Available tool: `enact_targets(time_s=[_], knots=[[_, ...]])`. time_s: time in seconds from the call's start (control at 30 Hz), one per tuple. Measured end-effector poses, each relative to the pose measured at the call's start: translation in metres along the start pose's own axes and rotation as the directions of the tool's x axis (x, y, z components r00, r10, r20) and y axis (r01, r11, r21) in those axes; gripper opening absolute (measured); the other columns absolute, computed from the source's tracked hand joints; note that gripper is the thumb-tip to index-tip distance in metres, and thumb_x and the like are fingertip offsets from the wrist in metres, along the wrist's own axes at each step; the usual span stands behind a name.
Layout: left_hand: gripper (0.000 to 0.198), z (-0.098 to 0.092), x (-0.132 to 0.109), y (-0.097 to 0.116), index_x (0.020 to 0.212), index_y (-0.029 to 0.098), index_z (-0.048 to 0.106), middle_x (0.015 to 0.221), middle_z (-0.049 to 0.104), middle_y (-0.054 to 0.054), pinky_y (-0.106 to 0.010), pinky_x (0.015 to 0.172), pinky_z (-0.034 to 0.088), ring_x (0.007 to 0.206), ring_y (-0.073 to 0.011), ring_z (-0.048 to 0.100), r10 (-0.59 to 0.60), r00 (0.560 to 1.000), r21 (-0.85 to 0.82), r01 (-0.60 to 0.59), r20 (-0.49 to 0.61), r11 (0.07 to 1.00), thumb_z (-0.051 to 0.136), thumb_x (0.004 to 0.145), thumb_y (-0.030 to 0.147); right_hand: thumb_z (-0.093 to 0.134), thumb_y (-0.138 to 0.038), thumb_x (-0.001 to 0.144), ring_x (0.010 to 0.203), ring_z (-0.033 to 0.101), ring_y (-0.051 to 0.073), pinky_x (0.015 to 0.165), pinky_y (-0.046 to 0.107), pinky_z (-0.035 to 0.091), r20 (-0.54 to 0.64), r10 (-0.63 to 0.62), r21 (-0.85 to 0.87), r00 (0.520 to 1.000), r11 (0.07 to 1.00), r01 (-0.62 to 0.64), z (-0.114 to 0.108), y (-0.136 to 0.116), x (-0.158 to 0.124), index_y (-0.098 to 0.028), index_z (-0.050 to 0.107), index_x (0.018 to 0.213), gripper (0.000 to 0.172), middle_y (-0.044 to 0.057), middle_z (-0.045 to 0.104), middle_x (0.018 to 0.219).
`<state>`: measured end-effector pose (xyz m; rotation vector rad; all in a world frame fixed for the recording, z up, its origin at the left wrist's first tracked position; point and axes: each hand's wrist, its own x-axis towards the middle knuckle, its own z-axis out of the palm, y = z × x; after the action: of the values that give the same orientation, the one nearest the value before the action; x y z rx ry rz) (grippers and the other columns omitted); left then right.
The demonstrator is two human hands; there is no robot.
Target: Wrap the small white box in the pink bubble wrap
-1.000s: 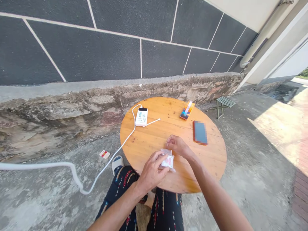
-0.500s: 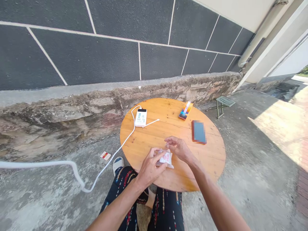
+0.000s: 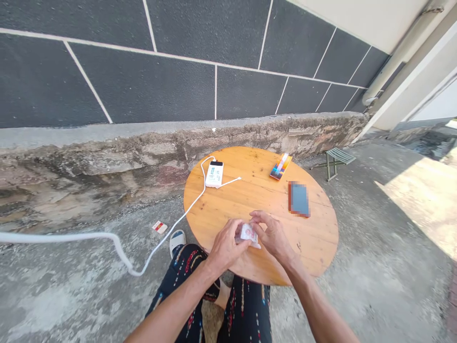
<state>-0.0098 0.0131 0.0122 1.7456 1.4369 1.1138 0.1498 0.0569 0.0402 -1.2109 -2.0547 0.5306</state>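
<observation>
A small white packet (image 3: 248, 232) with red print, in clear plastic, is held just above the near part of the round wooden table (image 3: 214, 209). My left hand (image 3: 227, 244) is closed on it from the left, with the thumb along its near side and the fingers behind. At the packet's upper right corner, my right hand (image 3: 272, 234) has its fingers and thumb bent together in a pinch on the wrapping. The exact grip of those fingertips is partly hidden.
At the table's back left lies a white power bank (image 3: 214, 174) with a white cable (image 3: 189, 209) running off left. A colourful box (image 3: 280, 166) and a dark, blurred flat object (image 3: 299, 199) lie on the right. A folding stool (image 3: 337, 158) stands beyond; a card (image 3: 159, 227) is on the ground.
My right hand has come down from above the packet to its upper right corner. The packet is tilted slightly in my left hand. The whole view has shifted a little.
</observation>
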Motion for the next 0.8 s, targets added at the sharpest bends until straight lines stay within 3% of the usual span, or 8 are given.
enact_targets(time_s=[0.1, 0.27, 0.33, 0.43, 0.6, 0.7, 0.8], knots=[[0.043, 0.001, 0.002, 0.000, 0.107, 0.021, 0.050, 0.103, 0.061, -0.002, -0.031, 0.081, 0.048, 0.089, -0.0173, 0.060, -0.018, 1.000, 0.006, 0.018, -0.007, 1.000, 0.065, 0.067, 0.016, 0.051, -0.017, 0.084, 0.082, 0.065, 0.019, 0.074, 0.031, 0.048, -0.033, -0.044, -0.062, 0.998, 0.997, 0.042, 0.002, 0.001, -0.004, -0.021, 0.058, 0.104, 0.022, 0.003, 0.070, 0.087], [0.046, 0.001, 0.003, 0.002, 0.110, 0.022, 0.050, 0.104, 0.060, -0.002, -0.030, 0.082, 0.048, 0.090, -0.0165, 0.059, -0.020, 1.000, -0.006, 0.020, -0.021, 1.000, 0.065, 0.067, 0.014, 0.050, -0.019, 0.089, 0.076, 0.061, 0.019, 0.074, 0.034, 0.043, -0.062, -0.285, -0.334, 0.957, 0.909, 0.249, 0.002, 0.000, -0.012, -0.020, 0.061, 0.094, 0.012, 0.005, 0.069, 0.082], [0.047, 0.001, 0.004, 0.002, 0.112, 0.022, 0.050, 0.105, 0.059, -0.002, -0.029, 0.083, 0.048, 0.093, -0.0167, 0.058, -0.007, 1.000, -0.015, 0.007, -0.019, 1.000, 0.065, 0.068, 0.015, 0.047, -0.017, 0.091, 0.077, 0.060, 0.019, 0.076, 0.035, 0.040, 0.003, -0.362, -0.416, 0.932, 0.847, 0.330, 0.000, -0.002, -0.015, -0.019, 0.061, 0.099, 0.016, 0.006, 0.068, 0.082], [0.047, 0.000, 0.006, 0.002, 0.116, 0.021, 0.049, 0.107, 0.059, -0.004, -0.030, 0.083, 0.048, 0.094, -0.0173, 0.058, 0.015, 1.000, -0.019, -0.015, -0.015, 1.000, 0.066, 0.071, 0.021, 0.041, -0.010, 0.092, 0.095, 0.058, 0.021, 0.085, 0.039, 0.038, 0.150, -0.415, -0.494, 0.898, 0.755, 0.431, -0.004, -0.005, -0.022, -0.017, 0.054, 0.117, 0.030, 0.009, 0.068, 0.098], [0.048, 0.000, 0.006, 0.000, 0.120, 0.021, 0.049, 0.108, 0.059, -0.005, -0.032, 0.082, 0.048, 0.092, -0.0180, 0.058, 0.043, 0.999, 0.026, -0.044, 0.008, 0.999, 0.064, 0.074, 0.024, 0.033, 0.001, 0.087, 0.127, 0.039, 0.025, 0.100, 0.047, 0.029, 0.300, -0.413, -0.550, 0.860, 0.662, 0.509, -0.008, -0.005, -0.046, -0.016, 0.041, 0.134, 0.050, 0.010, 0.055, 0.129], [0.049, 0.003, 0.006, -0.003, 0.120, 0.021, 0.049, 0.110, 0.058, -0.005, -0.032, 0.083, 0.049, 0.093, -0.0180, 0.058, 0.044, 0.999, 0.019, -0.044, -0.009, 0.999, 0.064, 0.074, 0.025, 0.031, 0.002, 0.085, 0.129, 0.038, 0.024, 0.102, 0.048, 0.028, 0.234, -0.401, -0.537, 0.885, 0.706, 0.462, -0.010, -0.001, -0.062, -0.016, 0.040, 0.135, 0.054, 0.010, 0.055, 0.130], [0.050, 0.005, 0.005, -0.005, 0.119, 0.021, 0.050, 0.108, 0.057, -0.004, -0.032, 0.083, 0.049, 0.093, -0.0180, 0.058, 0.039, 0.999, 0.016, -0.039, -0.006, 0.999, 0.066, 0.071, 0.024, 0.036, -0.006, 0.087, 0.120, 0.048, 0.023, 0.099, 0.046, 0.035, -0.021, -0.296, -0.460, 0.955, 0.851, 0.253, -0.016, 0.007, -0.071, -0.020, 0.044, 0.131, 0.047, 0.009, 0.060, 0.121]])
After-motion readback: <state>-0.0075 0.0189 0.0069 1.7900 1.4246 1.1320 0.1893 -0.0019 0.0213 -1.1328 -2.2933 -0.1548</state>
